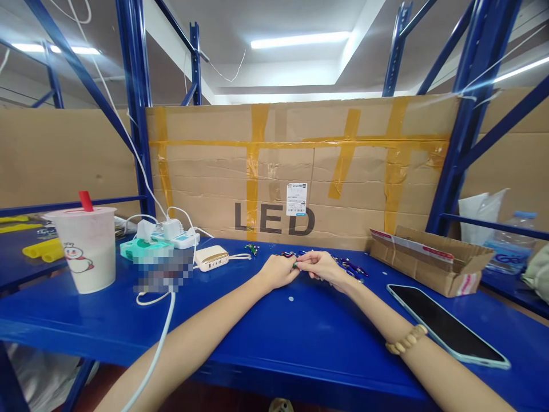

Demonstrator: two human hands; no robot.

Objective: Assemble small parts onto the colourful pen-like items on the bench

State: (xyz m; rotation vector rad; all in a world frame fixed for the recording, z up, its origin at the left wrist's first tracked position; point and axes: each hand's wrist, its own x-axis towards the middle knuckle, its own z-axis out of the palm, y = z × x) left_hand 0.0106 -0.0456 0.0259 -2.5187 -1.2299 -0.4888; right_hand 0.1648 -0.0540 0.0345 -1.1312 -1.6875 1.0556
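Note:
Over the middle of the blue table, my left hand point(278, 272) and my right hand point(321, 266) meet, fingertips nearly touching. A small dark green piece point(295, 265) shows between them, pinched in closed fingers; its kind is too small to make out. Behind and right of my right hand lies a loose pile of small shiny blue, purple and red pieces point(350, 266), partly hidden by the hands. A few small green pieces point(252, 249) lie apart, beyond my left hand. My right wrist wears a beaded bracelet point(406, 340).
A paper cup point(88, 252) with a red straw stands at left. Near it are a power strip point(182, 237), a cream power bank point(211, 258) and a white cable point(160, 343). At right are a phone point(446, 320) and an open cardboard box point(422, 260). A cardboard panel point(206, 177) stands behind.

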